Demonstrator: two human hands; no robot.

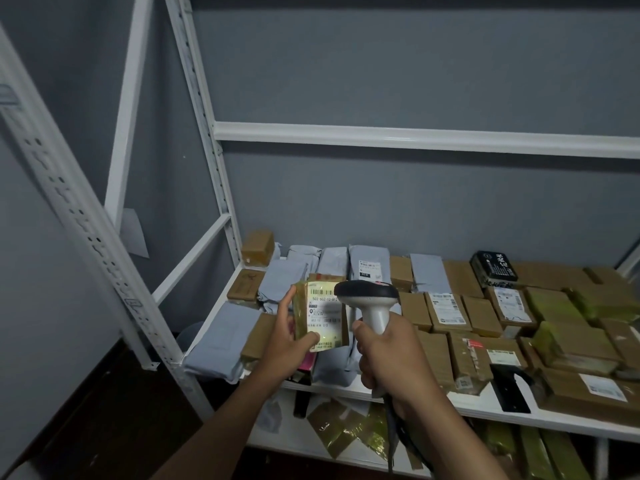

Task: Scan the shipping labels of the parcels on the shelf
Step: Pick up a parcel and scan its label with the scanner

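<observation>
A small parcel (320, 315) wrapped in yellowish tape is held up above the front left part of the shelf (485, 407), its white shipping label (325, 317) facing the camera, with a barcode along the top and printed numbers under it. The left hand (289, 337) grips the parcel from its left side, thumb across the lower part of the label and fingers curled behind the left edge. Just to the right, the right hand (384, 355) is wrapped tightly round the pale handle of a barcode scanner (369, 301), whose dark head sits at the label's upper right corner, overlapping it in the view. A dark cable (393, 441) hangs from the bottom of the handle.

Below the hands, the white shelf board carries parcels packed close together. Grey poly mailers (221, 337) lie along the left edge and toward the back left corner, one of them with a white label facing up. Brown cardboard boxes (433, 355) fill the middle and right of the board, several with labels on top. A black box (494, 270) with white characters rests on boxes near the back right. A black scanner stand (510, 389) sits at the front edge, among the boxes on the right. The lower shelf (346, 452) holds more tape-wrapped parcels, partly hidden.
</observation>
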